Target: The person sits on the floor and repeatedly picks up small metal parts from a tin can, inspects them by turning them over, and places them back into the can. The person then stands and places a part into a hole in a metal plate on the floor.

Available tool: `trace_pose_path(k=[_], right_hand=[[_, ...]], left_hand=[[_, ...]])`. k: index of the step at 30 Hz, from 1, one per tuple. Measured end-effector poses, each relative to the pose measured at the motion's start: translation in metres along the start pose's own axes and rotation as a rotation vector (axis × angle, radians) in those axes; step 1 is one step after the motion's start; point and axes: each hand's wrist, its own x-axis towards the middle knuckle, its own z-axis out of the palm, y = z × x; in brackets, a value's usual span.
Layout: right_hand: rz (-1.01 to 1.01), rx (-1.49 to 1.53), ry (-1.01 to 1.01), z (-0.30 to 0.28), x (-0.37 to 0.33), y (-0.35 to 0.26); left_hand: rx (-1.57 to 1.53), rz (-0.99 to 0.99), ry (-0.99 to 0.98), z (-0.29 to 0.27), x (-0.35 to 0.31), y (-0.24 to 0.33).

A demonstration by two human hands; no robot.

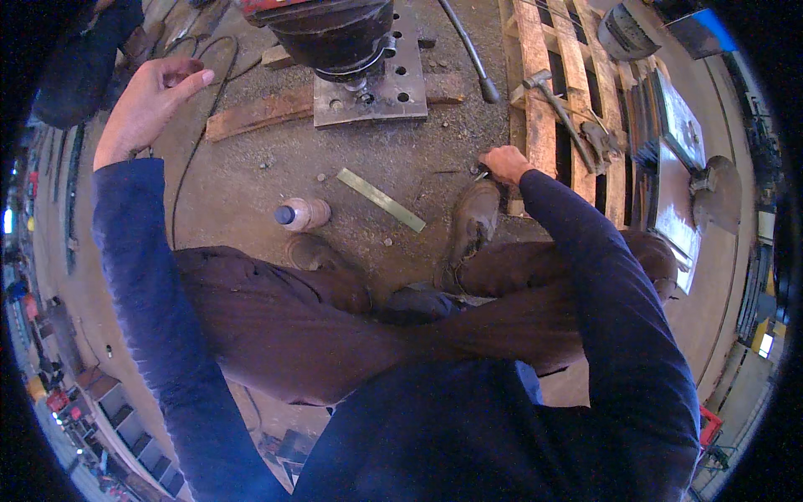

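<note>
My left hand (155,105) is raised at the upper left, thumb and fingers apart and loosely bent, with nothing visible in it. Low beside my right shoe (477,219), my right hand (506,164) has its fingers closed; a small piece pokes out by the fingertips, too hidden to name. Ahead stands a dark drilling machine (330,38) over a steel plate (385,107) with several round holes. The plate rests across a wooden plank (259,115). Between my feet and the plate lies a flat yellowish strip (381,199).
A bottle with a dark cap (303,214) is near my left shoe. On the right, a wooden pallet (535,50) carries a hammer (559,109); metal sheets (677,125) stand beyond it. A lever (470,50) juts beside the machine. A cable (194,159) crosses the floor, left.
</note>
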Motion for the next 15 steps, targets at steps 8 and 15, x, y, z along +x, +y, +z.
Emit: trace_pose_path(k=[8,15], right_hand=[[-0.131,-0.047,0.000,-0.001,-0.005,0.003],[-0.116,0.150,0.075,-0.028,0.000,-0.002]], left_hand=[[-0.012,0.066,0.054,0.011,0.002,0.002],[0.134,0.053,-0.015,0.018,0.005,0.008]])
